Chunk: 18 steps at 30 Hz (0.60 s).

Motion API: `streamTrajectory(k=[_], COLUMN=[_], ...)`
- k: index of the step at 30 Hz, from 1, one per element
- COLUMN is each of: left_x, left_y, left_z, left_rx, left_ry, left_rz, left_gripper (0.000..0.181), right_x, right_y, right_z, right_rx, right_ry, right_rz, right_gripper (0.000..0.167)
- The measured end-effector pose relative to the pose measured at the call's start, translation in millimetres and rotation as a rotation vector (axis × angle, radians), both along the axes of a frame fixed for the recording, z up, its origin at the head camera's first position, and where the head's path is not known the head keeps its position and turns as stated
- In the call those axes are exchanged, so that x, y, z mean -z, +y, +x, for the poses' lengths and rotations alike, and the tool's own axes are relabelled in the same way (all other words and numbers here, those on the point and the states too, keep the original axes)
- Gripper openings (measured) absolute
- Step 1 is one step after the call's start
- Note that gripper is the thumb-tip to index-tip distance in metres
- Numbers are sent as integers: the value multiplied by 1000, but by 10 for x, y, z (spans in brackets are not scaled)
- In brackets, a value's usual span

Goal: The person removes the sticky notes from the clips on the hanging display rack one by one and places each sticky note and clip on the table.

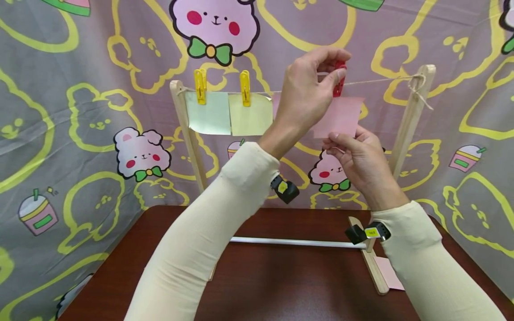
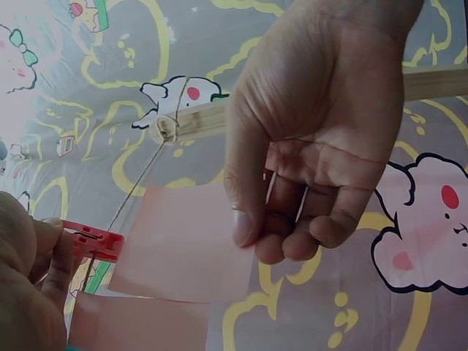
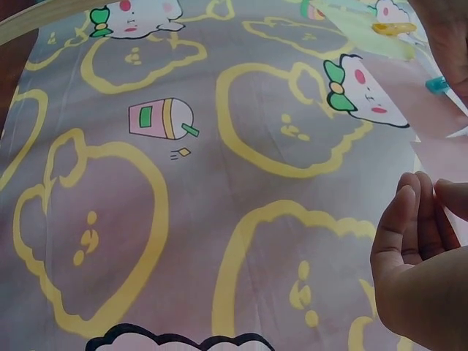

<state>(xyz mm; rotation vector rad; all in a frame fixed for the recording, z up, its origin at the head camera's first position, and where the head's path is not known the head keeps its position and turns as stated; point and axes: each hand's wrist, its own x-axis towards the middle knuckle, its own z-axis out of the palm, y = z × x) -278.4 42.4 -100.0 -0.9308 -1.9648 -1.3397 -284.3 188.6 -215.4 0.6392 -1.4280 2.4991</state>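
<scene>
High on the string [image 1: 373,82], my left hand [image 1: 307,89] pinches a red clip [image 1: 339,80] between thumb and fingers. Directly below the clip is a pink note [image 1: 341,117], its lower edge held by my right hand [image 1: 361,162]. In the left wrist view, the red clip [image 2: 99,243] lies across the string at the upper edge of the pink note [image 2: 183,245]; whether it bites the paper, I cannot tell. Another pink note [image 2: 139,322] hangs alongside, partly hidden by my left wrist in the head view. A teal clip [image 3: 437,85] is near it in the right wrist view.
Two yellow clips, one left [image 1: 201,87] and one right [image 1: 245,88], hold a pale green note [image 1: 209,117] and a yellow note [image 1: 252,118]. Wooden posts, left [image 1: 186,129] and right [image 1: 409,116], carry the string. A white rod [image 1: 297,242] spans the base; a pink note [image 1: 388,273] lies on the table.
</scene>
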Motion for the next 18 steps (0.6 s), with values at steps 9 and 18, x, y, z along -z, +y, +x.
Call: streamTrajectory(k=[9, 18], left_x=[-9, -1], left_y=[33, 45], left_z=[-4, 7], left_rx=[3, 43], left_ry=[4, 37], left_rz=[27, 107], left_gripper=[23, 23], right_x=[17, 31], right_y=[38, 63], right_z=[5, 3], right_rx=[0, -20], right_ry=[-10, -21], right_rz=[4, -12], right_gripper=[7, 5])
